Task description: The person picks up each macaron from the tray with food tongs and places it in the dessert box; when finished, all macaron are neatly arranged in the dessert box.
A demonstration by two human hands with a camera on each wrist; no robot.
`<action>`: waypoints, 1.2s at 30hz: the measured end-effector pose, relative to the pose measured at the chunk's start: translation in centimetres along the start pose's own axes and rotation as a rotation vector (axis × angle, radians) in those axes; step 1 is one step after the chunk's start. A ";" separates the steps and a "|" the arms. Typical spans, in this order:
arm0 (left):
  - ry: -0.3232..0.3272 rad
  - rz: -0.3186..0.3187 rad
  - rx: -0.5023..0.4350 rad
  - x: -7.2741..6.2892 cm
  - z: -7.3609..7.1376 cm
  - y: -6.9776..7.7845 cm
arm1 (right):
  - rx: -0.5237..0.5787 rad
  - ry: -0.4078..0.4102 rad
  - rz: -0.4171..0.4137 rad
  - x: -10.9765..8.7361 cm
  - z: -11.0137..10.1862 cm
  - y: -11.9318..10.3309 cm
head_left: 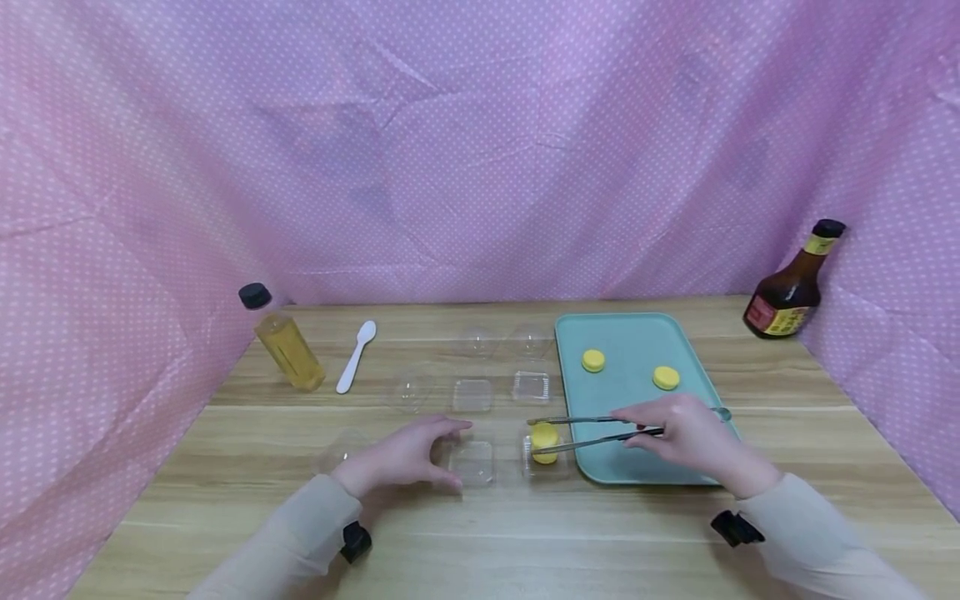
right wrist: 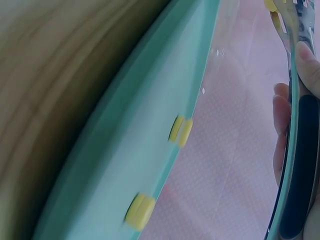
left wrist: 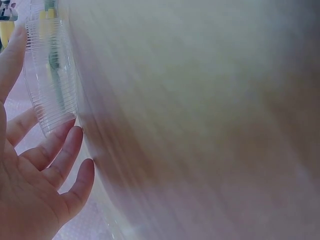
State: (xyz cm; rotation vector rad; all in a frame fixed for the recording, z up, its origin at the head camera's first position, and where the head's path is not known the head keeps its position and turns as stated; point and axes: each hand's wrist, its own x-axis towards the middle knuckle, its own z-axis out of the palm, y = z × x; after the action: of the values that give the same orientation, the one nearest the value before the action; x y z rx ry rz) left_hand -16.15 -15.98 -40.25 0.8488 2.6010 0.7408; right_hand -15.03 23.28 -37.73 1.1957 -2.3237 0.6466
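Note:
In the head view my right hand [head_left: 678, 437] grips metal tongs [head_left: 600, 442] with dark handles. The tips of the tongs lie on either side of a yellow macaron [head_left: 544, 443]. That macaron is over a clear square container [head_left: 528, 467]; whether it touches the bottom, I cannot tell. My left hand [head_left: 401, 457] is beside another clear square container [head_left: 474, 465], thumb and fingers spread apart. Its fingertips are at the ribbed container [left wrist: 50, 75] in the left wrist view. Two more yellow macarons [head_left: 593, 360] lie on the green tray [head_left: 626, 342].
Two more square containers [head_left: 472, 396] and several clear domed lids [head_left: 477, 342] are behind my hands. A white spoon [head_left: 357, 357] and a bottle of yellow liquid [head_left: 291, 352] stand off to the left. At the back right is a dark sauce bottle [head_left: 791, 292].

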 end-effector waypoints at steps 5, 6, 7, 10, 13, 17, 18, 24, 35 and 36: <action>0.002 0.008 0.011 0.1 0.0 -0.1 | -0.004 0.004 -0.029 0.9 1.3 -0.8; 0.004 0.011 0.015 0.1 0.0 -0.1 | 0.001 0.003 -0.032 1.0 1.6 -0.9; 0.005 0.014 0.017 0.1 0.0 -0.1 | 0.010 0.003 -0.037 1.2 1.9 -1.1; 0.008 0.016 0.021 0.0 0.1 -0.2 | 0.021 0.002 -0.052 1.7 2.6 -1.6; 0.013 0.019 0.023 -0.1 0.2 -0.2 | 0.009 0.003 -0.069 2.2 3.4 -2.1; 0.020 0.024 0.017 -0.2 0.3 -0.3 | -0.001 -0.017 -0.058 2.8 4.3 -2.7; 0.019 0.023 0.016 -0.2 0.3 -0.4 | 0.006 -0.027 -0.046 2.9 4.4 -2.9; 0.020 0.028 0.008 -0.1 0.4 -0.4 | 0.072 -0.082 0.034 3.3 5.2 -3.3; 0.017 0.040 -0.022 0.1 0.3 -0.3 | 0.092 -0.140 0.089 3.9 5.4 -3.9; 0.017 0.041 -0.022 0.1 0.3 -0.3 | 0.091 -0.143 0.092 3.9 5.4 -4.0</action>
State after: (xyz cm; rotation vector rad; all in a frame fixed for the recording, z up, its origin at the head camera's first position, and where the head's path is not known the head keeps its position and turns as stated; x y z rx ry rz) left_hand -16.25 -16.03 -40.72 0.8955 2.5929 0.7899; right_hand -14.72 15.59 -38.95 1.2167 -2.5045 0.7275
